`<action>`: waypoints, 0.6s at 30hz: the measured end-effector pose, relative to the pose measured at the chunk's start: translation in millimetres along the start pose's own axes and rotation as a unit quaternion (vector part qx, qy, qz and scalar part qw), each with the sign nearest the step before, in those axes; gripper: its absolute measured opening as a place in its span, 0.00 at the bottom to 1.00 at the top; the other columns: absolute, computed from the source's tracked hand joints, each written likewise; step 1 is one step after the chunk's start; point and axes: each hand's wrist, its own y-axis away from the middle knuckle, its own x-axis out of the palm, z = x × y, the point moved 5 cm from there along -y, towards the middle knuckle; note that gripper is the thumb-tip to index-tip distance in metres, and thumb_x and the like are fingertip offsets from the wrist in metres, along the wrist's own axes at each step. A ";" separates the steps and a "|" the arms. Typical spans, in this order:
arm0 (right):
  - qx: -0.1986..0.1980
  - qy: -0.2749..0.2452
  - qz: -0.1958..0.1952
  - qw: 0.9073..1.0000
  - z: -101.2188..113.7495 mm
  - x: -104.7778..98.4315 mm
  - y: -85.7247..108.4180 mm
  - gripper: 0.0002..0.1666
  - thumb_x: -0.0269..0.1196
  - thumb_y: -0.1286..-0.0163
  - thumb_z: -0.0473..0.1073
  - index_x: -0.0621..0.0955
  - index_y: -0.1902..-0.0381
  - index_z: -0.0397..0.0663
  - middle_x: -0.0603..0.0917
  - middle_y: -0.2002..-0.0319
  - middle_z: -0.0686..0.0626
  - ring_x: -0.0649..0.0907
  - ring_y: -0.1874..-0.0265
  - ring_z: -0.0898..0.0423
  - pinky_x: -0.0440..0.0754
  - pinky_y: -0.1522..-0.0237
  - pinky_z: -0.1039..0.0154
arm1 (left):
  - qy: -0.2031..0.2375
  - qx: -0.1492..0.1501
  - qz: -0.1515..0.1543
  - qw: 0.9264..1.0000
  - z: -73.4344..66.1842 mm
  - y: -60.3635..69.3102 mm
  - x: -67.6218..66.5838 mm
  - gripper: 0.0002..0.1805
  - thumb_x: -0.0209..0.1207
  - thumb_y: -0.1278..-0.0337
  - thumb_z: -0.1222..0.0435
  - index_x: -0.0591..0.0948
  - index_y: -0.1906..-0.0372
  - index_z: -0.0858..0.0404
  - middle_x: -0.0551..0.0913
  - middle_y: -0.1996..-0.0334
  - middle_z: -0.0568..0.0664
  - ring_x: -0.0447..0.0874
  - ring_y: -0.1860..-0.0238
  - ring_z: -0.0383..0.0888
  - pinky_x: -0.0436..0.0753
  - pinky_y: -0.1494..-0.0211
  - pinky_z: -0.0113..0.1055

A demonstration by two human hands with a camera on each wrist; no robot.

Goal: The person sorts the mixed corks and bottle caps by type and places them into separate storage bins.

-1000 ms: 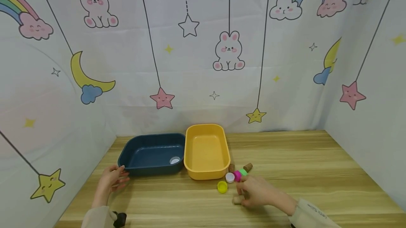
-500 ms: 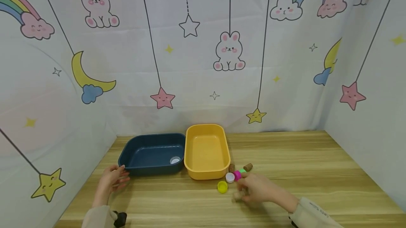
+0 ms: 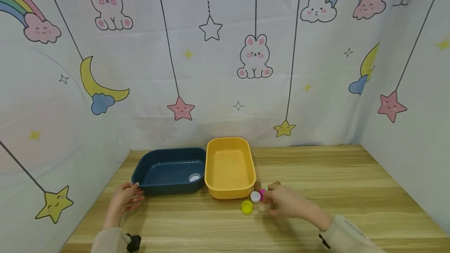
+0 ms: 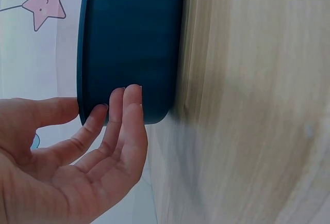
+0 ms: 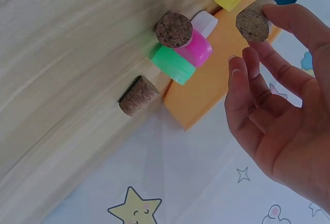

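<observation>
In the right wrist view my right hand (image 5: pixel 289 100) pinches a cork stopper (image 5: pixel 252 25) between thumb and index finger, raised off the tabletop; the other fingers are bent beneath. On the table nearby lie a yellow bottle cap (image 3: pixel 247 207), a white cap (image 3: pixel 255 197), a magenta cap (image 5: pixel 197 49) and a green cap (image 5: pixel 174 65). One cork (image 5: pixel 174 29) and another cork (image 5: pixel 138 96) are beside them. At the left, my left hand (image 3: pixel 125 197) holds the near-left corner rim of a dark blue bin (image 4: pixel 134 43) with thumb and index finger.
A yellow bin (image 3: pixel 230 169) touches the blue bin's right side, with the caps and corks at its near-right corner. Inside the blue bin lies a white round piece (image 3: pixel 194 177). Wooden tabletop (image 3: pixel 337 190) extends right; a printed cloth (image 3: pixel 218 88) hangs behind.
The right hand has lifted the cork from the table and moved slightly up and away from me with it. The left hand stays at the blue bin's corner.
</observation>
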 end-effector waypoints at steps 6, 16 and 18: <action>0.011 -0.005 0.003 1.000 -0.4 -8.6 -5.2 0.10 0.66 0.51 0.43 0.76 0.71 0.50 0.73 0.74 0.54 0.70 0.79 0.65 0.68 0.79 0.74 | 0.005 -0.001 0.002 1.000 0.1 0.9 -0.2 0.14 0.42 0.34 0.59 0.65 0.73 0.64 0.81 0.75 0.43 0.83 0.75 0.37 0.82 0.70 0.36; -0.002 0.001 -0.032 0.999 -1.5 -23.8 -16.5 0.08 0.65 0.48 0.44 0.77 0.71 0.51 0.73 0.75 0.53 0.69 0.78 0.66 0.68 0.77 0.75 | 0.007 0.005 0.002 1.000 -0.1 1.8 -0.2 0.14 0.42 0.35 0.60 0.64 0.74 0.64 0.81 0.75 0.44 0.83 0.75 0.38 0.82 0.70 0.36; -0.003 0.005 -0.034 0.999 -1.8 -27.7 -19.8 0.08 0.65 0.48 0.43 0.77 0.71 0.50 0.73 0.74 0.53 0.71 0.77 0.65 0.70 0.76 0.74 | 0.007 0.005 0.001 1.000 -0.3 1.6 0.0 0.13 0.42 0.35 0.60 0.64 0.74 0.64 0.81 0.74 0.44 0.83 0.75 0.38 0.82 0.70 0.36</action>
